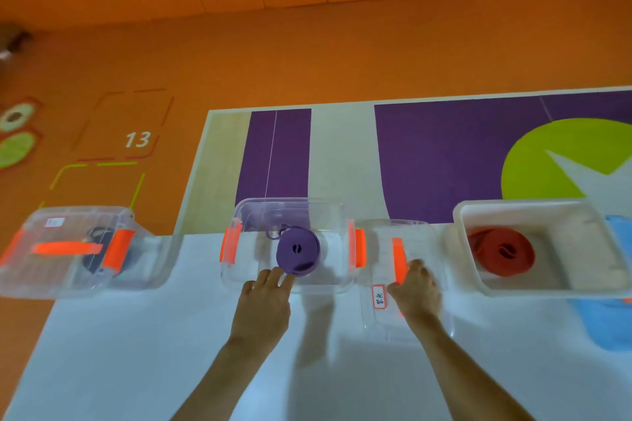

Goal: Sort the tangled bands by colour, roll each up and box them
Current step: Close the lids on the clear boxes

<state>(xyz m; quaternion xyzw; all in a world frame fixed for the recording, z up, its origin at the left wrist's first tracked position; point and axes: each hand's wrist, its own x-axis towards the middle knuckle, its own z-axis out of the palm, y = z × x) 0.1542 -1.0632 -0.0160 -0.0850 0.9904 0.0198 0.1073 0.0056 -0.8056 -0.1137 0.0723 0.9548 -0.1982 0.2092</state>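
Fingers [273, 275] of the left hand [261, 308] reach straight to the near wall of the clear plastic box [239, 215] holding the rolled purple band [297, 249]; the right hand [415, 290] grips the clear plastic lid [383, 243] just right. Bracing the box should let the lid seat squarely.

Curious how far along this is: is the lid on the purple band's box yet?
No, the right hand holds the lid beside the open box.
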